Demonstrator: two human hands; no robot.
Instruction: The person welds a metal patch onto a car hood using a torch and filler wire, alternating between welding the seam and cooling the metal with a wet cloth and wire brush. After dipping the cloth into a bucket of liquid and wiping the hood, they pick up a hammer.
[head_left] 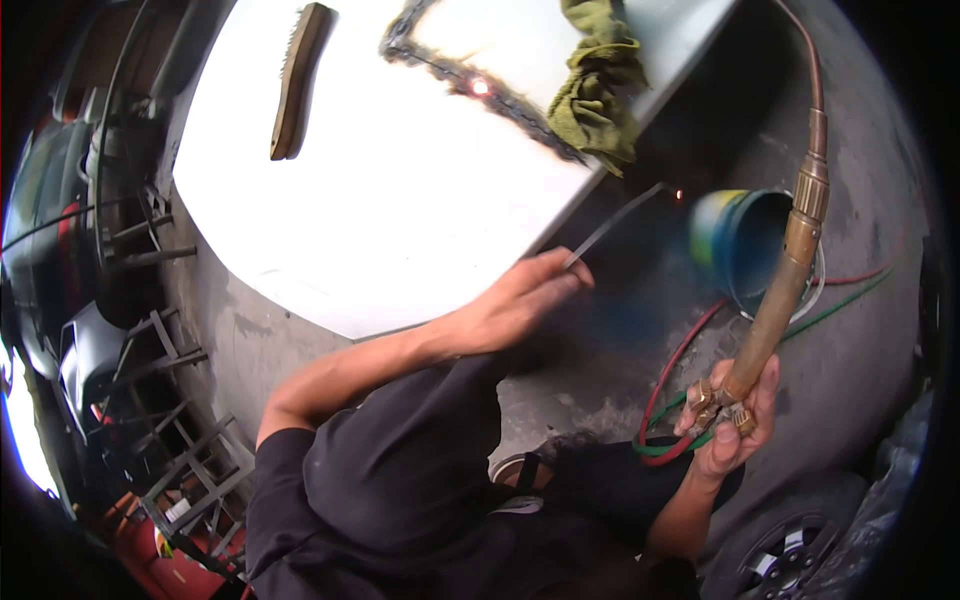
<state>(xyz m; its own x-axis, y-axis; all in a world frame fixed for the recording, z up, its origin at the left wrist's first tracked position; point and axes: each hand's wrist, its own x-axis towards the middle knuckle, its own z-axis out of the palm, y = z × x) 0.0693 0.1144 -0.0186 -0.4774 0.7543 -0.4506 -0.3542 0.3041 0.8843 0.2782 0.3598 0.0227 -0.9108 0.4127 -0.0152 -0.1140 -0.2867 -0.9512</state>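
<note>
My left hand (pixel 525 300), slightly blurred, is closed on a thin grey rod (pixel 620 220), whose far end is bent near a small orange glow. At the right, my right hand (pixel 735 420) grips a brass torch (pixel 780 300) around its valve knobs, with the copper tube pointing up and away. A white panel (pixel 400 220) bears a dark, scorched seam (pixel 520 112) with a bright glowing spot on it. Over the panel's edge lies a crumpled olive-green cloth (pixel 600 95). A wooden-handled wire brush (pixel 298 85) rests on the panel's left part.
A blue and yellow bucket (pixel 725 240) lies behind the torch. A red hose (pixel 672 365) and a green hose (pixel 835 313) run across the floor. Metal frames (pixel 185 450) and a vehicle (pixel 50 230) are at the left, a wheel (pixel 790 550) at the bottom right.
</note>
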